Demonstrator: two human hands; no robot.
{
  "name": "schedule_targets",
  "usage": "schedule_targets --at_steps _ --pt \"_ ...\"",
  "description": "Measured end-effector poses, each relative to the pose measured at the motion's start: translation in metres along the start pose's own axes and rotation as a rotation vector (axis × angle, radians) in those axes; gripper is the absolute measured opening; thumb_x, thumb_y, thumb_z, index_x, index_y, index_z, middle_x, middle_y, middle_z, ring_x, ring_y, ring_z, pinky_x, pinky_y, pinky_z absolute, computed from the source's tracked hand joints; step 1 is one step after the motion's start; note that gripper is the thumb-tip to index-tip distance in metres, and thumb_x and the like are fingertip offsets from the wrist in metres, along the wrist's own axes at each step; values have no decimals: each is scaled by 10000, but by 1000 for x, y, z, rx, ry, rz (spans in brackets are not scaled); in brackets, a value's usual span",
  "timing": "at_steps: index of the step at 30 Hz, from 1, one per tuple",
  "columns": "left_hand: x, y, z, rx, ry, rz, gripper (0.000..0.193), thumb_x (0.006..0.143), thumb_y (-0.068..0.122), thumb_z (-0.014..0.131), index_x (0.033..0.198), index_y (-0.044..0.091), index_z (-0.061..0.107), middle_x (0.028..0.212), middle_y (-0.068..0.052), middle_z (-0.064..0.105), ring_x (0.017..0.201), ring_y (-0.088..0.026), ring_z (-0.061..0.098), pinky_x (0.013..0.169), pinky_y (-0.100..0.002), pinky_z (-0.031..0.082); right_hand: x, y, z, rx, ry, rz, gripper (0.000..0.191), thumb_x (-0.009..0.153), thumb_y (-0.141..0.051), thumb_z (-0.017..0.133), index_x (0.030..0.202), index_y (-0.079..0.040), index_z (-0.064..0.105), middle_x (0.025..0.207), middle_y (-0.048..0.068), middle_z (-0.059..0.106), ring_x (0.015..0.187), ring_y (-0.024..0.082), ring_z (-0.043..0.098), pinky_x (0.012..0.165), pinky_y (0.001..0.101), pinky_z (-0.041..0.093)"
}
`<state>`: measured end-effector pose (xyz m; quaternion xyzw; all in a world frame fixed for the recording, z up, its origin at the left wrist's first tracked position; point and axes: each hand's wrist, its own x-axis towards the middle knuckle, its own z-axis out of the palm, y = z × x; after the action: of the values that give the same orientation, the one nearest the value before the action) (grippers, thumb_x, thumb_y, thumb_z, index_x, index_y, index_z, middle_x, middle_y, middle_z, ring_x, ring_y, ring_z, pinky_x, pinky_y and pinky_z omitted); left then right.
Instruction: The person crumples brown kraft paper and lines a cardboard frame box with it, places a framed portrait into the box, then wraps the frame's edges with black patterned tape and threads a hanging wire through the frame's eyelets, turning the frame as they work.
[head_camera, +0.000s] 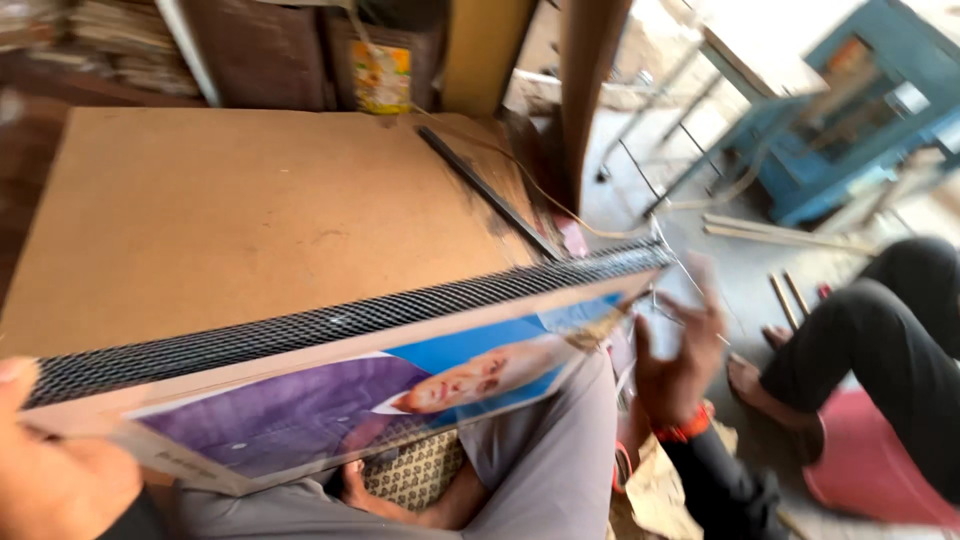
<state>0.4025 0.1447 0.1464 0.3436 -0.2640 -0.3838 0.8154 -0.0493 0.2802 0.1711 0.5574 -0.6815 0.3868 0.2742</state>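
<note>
The framed picture (330, 385), edged with a black patterned moulding, is lying tilted across the person's lap, in front of the brown board-covered bench (230, 220). The left hand (50, 470) is gripping the frame's near left corner, grip closed on it. The right hand (680, 350) is hovering beside the far right corner, fingers spread, grip open. Another person's legs (870, 330) are resting nearby on the floor.
</note>
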Motion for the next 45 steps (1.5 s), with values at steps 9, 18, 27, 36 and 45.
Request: schedule_targets --at_steps 9,18,27,36,45 --pt "3 12 21 8 7 223 748 873 -135 629 1565 35 402 1045 -45 550 919 -152 530 871 -262 462 47 -107 -7 -22 -289 -371 442 945 -46 626 1384 -4 618 1433 157 665 1426 238 555 1306 517 179" --pt "7 23 40 -5 79 136 851 836 -50 650 1634 -15 356 1024 -21 565 935 -122 556 899 -245 501 35 -319 74 122 -302 -869 599 939 -273 565 1386 126 555 1407 309 574 1327 423 585 1240 568 253" --pt "21 -1 -14 -29 -166 -4 956 940 342 804 1688 -10 325 1330 -76 598 911 -84 487 748 -213 410 80 -342 85 603 -514 -845 472 944 -157 652 1366 41 586 1348 209 665 1246 331 641 1162 527 352" --pt "20 -10 -18 -29 -182 -7 1051 864 386 846 1654 30 252 1462 -83 525 1015 -101 541 897 -262 501 117 -373 101 810 -1105 -548 318 865 -173 757 1139 -26 696 907 148 774 824 276 758 720 376 560" --pt "21 -13 -10 -76 -104 -34 979 844 199 866 1635 37 312 1358 -90 607 1007 -91 579 891 -248 498 126 -354 121 958 -1200 -723 337 905 -126 677 1224 -19 666 1033 170 758 954 309 742 822 391 562"
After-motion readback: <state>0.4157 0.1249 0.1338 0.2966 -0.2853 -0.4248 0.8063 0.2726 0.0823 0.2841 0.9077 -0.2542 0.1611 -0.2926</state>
